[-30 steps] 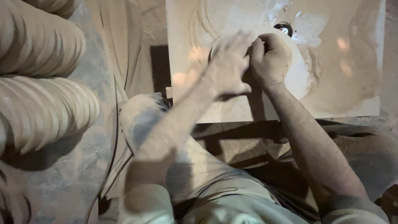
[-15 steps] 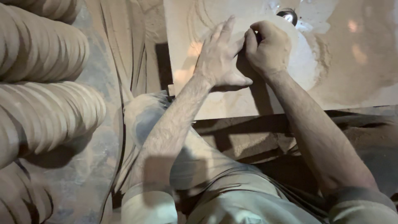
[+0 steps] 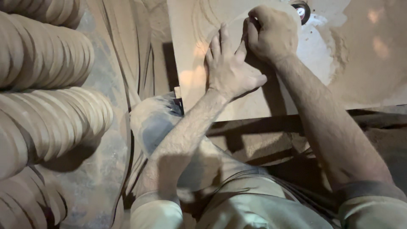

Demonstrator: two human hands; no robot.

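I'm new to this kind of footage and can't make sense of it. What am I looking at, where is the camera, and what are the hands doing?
The camera sits on the person's head and looks down, so both forearms reach away from you. The left hand lies flat, fingers spread, on a pale dusty board that serves as a work surface. The right hand is curled in a closed grip just beside it; what it holds is hidden by the fingers. A small round metal part shows at the board's top edge. On the left stand rows of stacked round wooden discs, all coated in dust. Below are the person's dusty trousers.
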